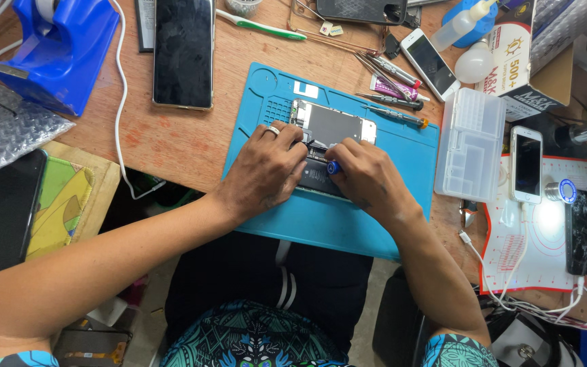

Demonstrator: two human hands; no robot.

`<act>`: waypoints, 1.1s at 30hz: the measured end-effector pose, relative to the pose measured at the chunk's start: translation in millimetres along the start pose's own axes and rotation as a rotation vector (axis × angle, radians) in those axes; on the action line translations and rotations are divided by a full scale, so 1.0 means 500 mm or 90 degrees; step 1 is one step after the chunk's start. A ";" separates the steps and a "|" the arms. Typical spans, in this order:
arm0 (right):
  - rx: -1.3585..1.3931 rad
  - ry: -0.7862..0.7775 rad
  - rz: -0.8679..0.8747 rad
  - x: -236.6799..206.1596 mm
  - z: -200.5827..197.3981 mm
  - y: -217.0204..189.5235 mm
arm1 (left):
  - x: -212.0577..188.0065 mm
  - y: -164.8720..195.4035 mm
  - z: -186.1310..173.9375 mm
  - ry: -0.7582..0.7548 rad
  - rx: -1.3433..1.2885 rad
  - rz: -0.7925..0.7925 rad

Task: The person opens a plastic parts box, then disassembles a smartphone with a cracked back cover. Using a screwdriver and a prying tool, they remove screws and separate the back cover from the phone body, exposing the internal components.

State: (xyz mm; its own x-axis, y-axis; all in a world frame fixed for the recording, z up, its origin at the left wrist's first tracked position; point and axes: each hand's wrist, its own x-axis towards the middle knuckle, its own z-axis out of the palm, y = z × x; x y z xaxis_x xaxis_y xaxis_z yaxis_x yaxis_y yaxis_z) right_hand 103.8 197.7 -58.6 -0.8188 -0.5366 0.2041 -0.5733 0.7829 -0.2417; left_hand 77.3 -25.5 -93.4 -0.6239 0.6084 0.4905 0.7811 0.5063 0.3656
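On the blue mat (348,224), an opened phone (332,129) lies bare; left hand (266,170) presses it flat, right hand (368,178) pinches a blue-tipped screwdriver (333,167); reassembly remains undone.

An opened smartphone (331,136) lies flat on a blue work mat (348,224) near the middle of the tabletop, its long side slanting slightly down to the right, closer to the mat's far edge than its near one. Its inside faces up: a pale grey metal plate covers the far half, and a dark battery fills the near half, partly hidden. A small screwdriver with a blue handle (333,167) stands over the phone's middle, only its blue top showing.
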 end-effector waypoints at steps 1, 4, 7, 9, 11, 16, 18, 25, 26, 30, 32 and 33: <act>-0.004 -0.001 -0.016 -0.002 0.002 0.002 | 0.000 0.000 0.000 0.002 0.000 0.002; 0.016 0.027 -0.033 -0.005 0.002 0.010 | 0.001 0.001 0.000 -0.003 0.000 -0.001; 0.128 0.100 0.001 -0.006 -0.008 0.026 | 0.001 0.001 0.000 0.007 -0.001 0.001; 0.115 0.128 0.088 -0.012 -0.020 0.036 | 0.001 0.000 0.001 0.015 0.000 -0.001; 0.095 0.132 0.172 -0.017 -0.033 0.046 | 0.001 0.000 0.002 0.017 -0.004 -0.004; 0.134 0.083 0.283 -0.015 -0.050 0.073 | 0.000 0.005 0.002 0.031 0.015 -0.023; 0.130 0.057 0.255 -0.006 -0.046 0.080 | -0.002 0.007 0.000 0.030 0.001 -0.038; 0.104 0.019 0.220 0.006 -0.043 0.077 | -0.001 0.016 0.000 0.028 -0.016 -0.070; 0.110 0.005 0.264 0.007 -0.043 0.075 | -0.001 0.017 0.000 0.029 -0.018 -0.071; 0.108 0.016 0.256 0.010 -0.043 0.077 | -0.002 0.019 0.002 0.030 -0.031 -0.076; 0.115 0.012 0.248 0.011 -0.043 0.083 | -0.002 0.020 0.001 0.028 -0.036 -0.079; 0.129 -0.011 0.287 0.012 -0.042 0.085 | -0.002 0.020 0.000 0.026 -0.038 -0.080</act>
State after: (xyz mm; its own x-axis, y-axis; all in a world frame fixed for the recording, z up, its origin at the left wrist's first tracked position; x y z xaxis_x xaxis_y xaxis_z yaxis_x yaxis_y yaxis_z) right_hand 75.3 234.5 -47.6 -0.9859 -0.1656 0.0220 -0.1556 0.8618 -0.4828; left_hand 85.9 -21.0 -90.4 -0.7165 0.5164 0.4691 0.6976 0.5394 0.4716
